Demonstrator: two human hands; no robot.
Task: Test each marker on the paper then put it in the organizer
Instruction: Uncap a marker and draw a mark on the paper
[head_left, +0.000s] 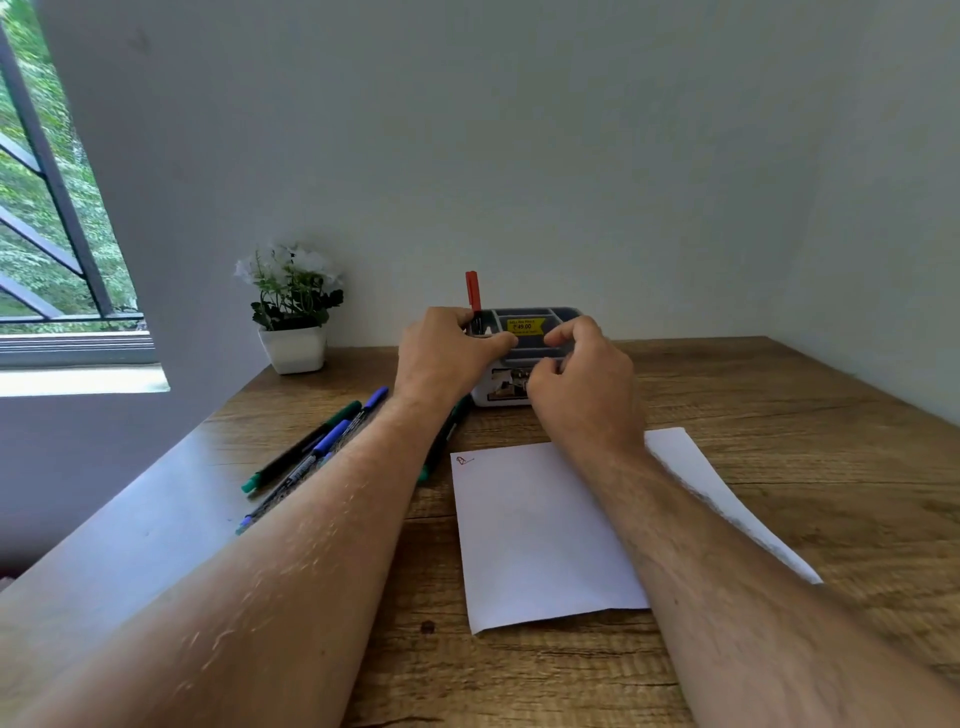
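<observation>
At frame centre, the tabletop (779, 415) is carrying one paper (535, 530) bearing a single red test mark. One organizer (524, 332) at the back is being gripped by both curled hands, left (447, 348) and right (576, 374). One red marker (472, 291) is standing in it; about four markers (317, 447) at left are judged untested.

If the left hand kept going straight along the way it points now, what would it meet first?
Probably the organizer: the left hand already rests at its left rim, beside the upright red marker. Past that, the wall, though depth is unclear.
</observation>
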